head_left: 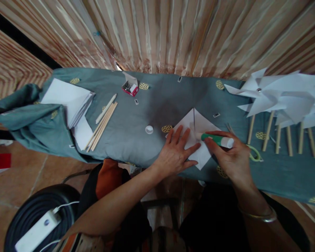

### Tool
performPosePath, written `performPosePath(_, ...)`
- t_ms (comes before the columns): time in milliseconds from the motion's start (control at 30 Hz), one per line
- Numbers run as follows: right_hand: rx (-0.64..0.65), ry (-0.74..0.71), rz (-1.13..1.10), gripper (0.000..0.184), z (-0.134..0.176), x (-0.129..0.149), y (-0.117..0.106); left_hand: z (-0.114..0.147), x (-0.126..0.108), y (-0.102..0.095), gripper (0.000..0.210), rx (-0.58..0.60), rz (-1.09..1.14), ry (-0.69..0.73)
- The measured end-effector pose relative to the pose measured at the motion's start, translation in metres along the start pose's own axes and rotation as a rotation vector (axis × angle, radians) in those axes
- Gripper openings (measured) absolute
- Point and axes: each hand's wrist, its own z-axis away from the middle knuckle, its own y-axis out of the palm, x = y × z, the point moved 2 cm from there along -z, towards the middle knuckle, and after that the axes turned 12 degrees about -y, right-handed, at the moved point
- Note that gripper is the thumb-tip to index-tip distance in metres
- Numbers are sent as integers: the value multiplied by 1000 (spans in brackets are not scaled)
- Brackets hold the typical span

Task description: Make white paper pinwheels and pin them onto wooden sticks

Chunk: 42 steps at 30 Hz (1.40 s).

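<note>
A square white paper sheet lies turned like a diamond near the table's front edge, with a dark slit running in from its far corner. My left hand rests flat on its left part, fingers spread. In my right hand is a green glue stick with a white end, its tip at the middle of the paper. A small white cap stands on the cloth to the left. Just right of my right hand lie scissors with light green handles, partly hidden by it.
White paper pinwheels on wooden sticks lie at the right. At the left are a stack of white paper, several wooden sticks and a whitish pen-like stick. An open red box of small metal pieces sits at the back.
</note>
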Motion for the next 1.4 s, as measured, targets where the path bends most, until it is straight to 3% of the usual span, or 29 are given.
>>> performPosePath(200, 19, 43, -11, 31, -3, 1, 3, 0, -1, -2, 63, 4, 0, -2)
performPosePath(933, 125, -21, -38, 22, -6, 9, 9, 0, -1, -2, 65, 7, -10, 4)
performPosePath(1033, 62, 86, -204, 18, -6, 5, 3, 0, 0, -1, 64, 5, -9, 5)
performPosePath(1200, -223, 348, -788, 14, -16, -11, -19, 0, 0, 0, 62, -1, -17, 6)
performPosePath(1300, -224, 412, -1007, 12, -22, -20, -28, 0, 1, 0, 64, -9, -35, 7)
performPosePath(1400, -197, 381, -1027, 10, -23, -23, -30, 0, 1, -1, 66, -19, -43, 12)
